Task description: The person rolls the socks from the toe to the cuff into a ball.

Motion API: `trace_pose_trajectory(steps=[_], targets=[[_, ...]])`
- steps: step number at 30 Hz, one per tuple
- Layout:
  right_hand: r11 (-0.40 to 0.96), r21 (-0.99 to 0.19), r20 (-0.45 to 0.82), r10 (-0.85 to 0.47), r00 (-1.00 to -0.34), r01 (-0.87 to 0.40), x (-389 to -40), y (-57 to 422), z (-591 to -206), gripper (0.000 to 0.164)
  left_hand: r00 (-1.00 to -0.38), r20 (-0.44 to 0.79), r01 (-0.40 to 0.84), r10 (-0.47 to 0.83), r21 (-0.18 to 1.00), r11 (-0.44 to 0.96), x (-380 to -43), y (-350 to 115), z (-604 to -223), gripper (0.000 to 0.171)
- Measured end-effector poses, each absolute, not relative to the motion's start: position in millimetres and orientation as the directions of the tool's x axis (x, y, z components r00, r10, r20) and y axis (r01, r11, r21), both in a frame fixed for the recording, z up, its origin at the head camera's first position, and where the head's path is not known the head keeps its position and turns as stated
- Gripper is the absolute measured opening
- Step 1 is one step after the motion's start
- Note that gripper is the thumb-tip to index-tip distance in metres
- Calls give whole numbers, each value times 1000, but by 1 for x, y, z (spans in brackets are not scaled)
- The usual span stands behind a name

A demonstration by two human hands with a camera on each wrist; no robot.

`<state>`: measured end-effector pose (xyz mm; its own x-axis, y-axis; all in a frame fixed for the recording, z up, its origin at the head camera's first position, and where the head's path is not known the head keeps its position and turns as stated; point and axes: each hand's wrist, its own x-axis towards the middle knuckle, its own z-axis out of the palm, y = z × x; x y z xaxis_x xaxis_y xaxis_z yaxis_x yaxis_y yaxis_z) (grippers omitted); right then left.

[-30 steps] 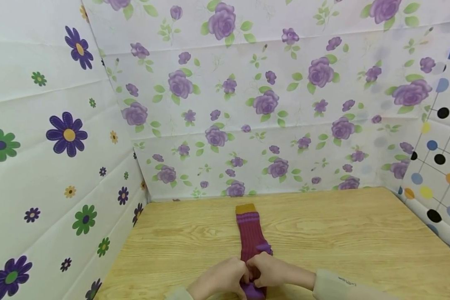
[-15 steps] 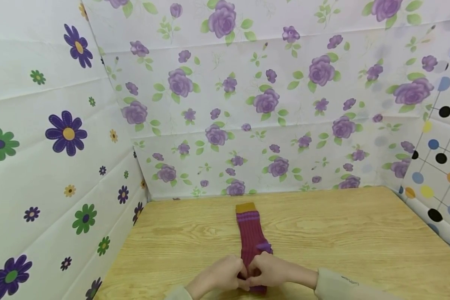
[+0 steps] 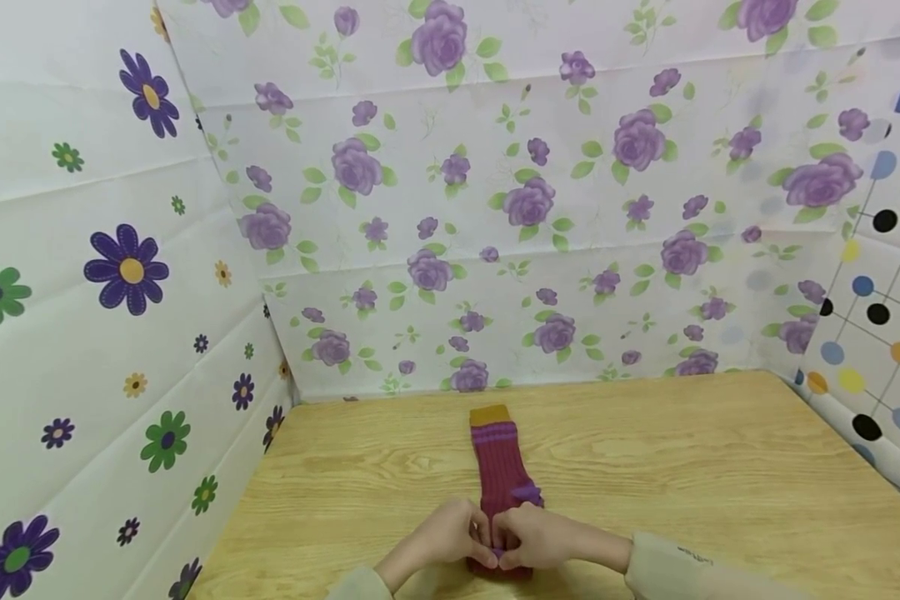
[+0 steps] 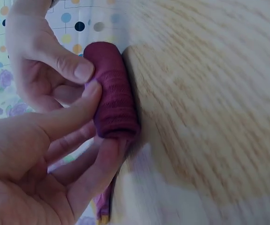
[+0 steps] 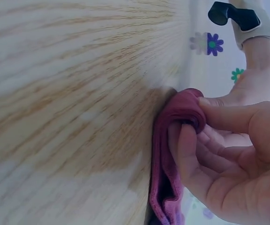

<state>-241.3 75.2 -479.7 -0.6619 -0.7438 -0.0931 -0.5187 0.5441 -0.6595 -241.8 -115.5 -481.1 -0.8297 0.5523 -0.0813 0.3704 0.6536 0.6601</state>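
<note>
A ribbed maroon sock [image 3: 501, 467] lies lengthwise on the table, with a mustard cuff, purple stripes and a purple heel [image 3: 527, 493] at its right side. Its near end is turned over into a thick roll [image 4: 116, 101]. My left hand [image 3: 453, 533] pinches the left part of this roll, thumb on top and fingers at its open edge. At the right part, my right hand [image 3: 536, 535] grips it between thumb and fingers, as the right wrist view shows with the roll's layers [image 5: 184, 105] curling over. Both thumbs nearly meet at the middle. The fingers hide some of the roll.
The wood-grain table [image 3: 645, 467] extends to both sides of the sock. Flower-printed sheets [image 3: 435, 208] stand behind and at the left, and a dotted sheet [image 3: 862, 358] borders the right. A black strap device [image 5: 233, 16] sits on the left wrist.
The sock's near end has been rolled over, away from the body; the purple patch that showed there is now mostly covered. The hands have stayed close together and shifted only slightly.
</note>
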Motion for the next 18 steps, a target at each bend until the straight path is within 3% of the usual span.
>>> trace_pose_trajectory(steps=[13, 18], targets=[[588, -547, -9, -715, -699, -595, -239, 73, -484, 4, -868, -84, 290, 489, 714, 637, -246, -116, -482, 16], [613, -491, 13, -705, -709, -619, -237, 75, -484, 20, -874, -96, 279, 477, 704, 653, -250, -114, -482, 16]])
